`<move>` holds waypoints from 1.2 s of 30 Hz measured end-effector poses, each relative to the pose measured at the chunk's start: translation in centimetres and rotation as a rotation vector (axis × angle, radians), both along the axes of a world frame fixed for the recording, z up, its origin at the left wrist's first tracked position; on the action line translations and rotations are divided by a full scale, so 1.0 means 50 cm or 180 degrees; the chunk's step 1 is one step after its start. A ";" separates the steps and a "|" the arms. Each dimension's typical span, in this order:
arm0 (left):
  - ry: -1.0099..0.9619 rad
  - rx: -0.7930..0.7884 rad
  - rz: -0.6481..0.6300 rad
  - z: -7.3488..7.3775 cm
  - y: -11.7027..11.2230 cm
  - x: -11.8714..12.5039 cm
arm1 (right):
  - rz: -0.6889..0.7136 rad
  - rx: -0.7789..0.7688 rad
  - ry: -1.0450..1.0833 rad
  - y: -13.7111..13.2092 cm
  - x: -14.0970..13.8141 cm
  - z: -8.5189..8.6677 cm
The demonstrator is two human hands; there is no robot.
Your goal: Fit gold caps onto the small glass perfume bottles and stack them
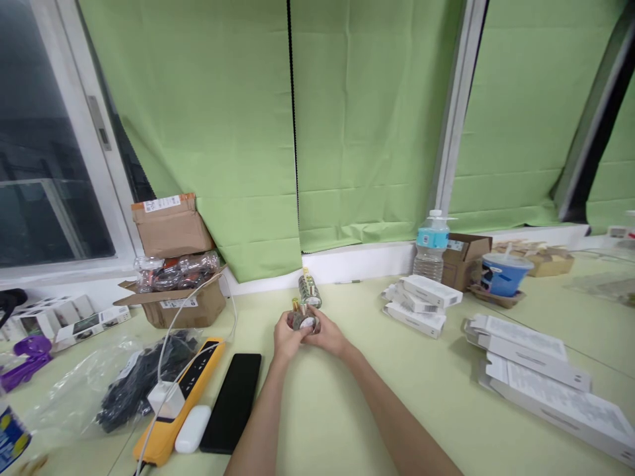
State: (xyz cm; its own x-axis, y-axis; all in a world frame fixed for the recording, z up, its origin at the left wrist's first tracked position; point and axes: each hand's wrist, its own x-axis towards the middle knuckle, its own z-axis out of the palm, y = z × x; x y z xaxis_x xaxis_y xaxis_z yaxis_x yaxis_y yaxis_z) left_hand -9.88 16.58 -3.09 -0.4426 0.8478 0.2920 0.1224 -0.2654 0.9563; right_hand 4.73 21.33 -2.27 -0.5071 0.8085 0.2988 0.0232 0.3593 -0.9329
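Observation:
My left hand [286,338] and my right hand [327,335] meet over the pale green table [347,410], fingers closed together around a small bundle of batteries [303,320] with a patterned wrap. Just behind them a second patterned battery pack [309,289] stands upright on the table. Both forearms reach in from the bottom edge.
A black phone [232,401], a white case [193,429], a yellow power strip [181,396] with a white charger, and a plastic bag [124,383] lie left. Cardboard boxes [173,264] stand at back left. White boxes [421,301], a water bottle [431,246] and a blue cup [503,272] sit right.

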 end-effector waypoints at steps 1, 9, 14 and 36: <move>-0.0260 0.0082 -0.0052 0.002 0.001 -0.001 | 0.0080 -0.0201 0.0111 0.001 0.004 0.002; -0.1985 0.0205 -0.0334 0.033 -0.013 -0.003 | 0.0111 -0.1027 0.0780 0.007 -0.017 0.015; -0.2298 -0.0046 -0.1134 0.032 -0.019 0.010 | 0.0358 -0.1033 0.0973 -0.001 -0.036 0.010; -0.1261 0.0117 -0.0867 0.029 -0.016 0.022 | 0.0104 -0.0717 0.0550 0.004 -0.025 0.007</move>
State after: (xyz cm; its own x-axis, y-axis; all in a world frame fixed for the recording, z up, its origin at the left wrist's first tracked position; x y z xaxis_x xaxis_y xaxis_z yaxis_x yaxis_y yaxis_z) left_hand -8.77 15.79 -1.66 -0.2890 0.9407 0.1775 -0.3283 -0.2716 0.9047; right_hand 3.49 21.54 -1.94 -0.4912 0.8483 0.1977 -0.1514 0.1404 -0.9785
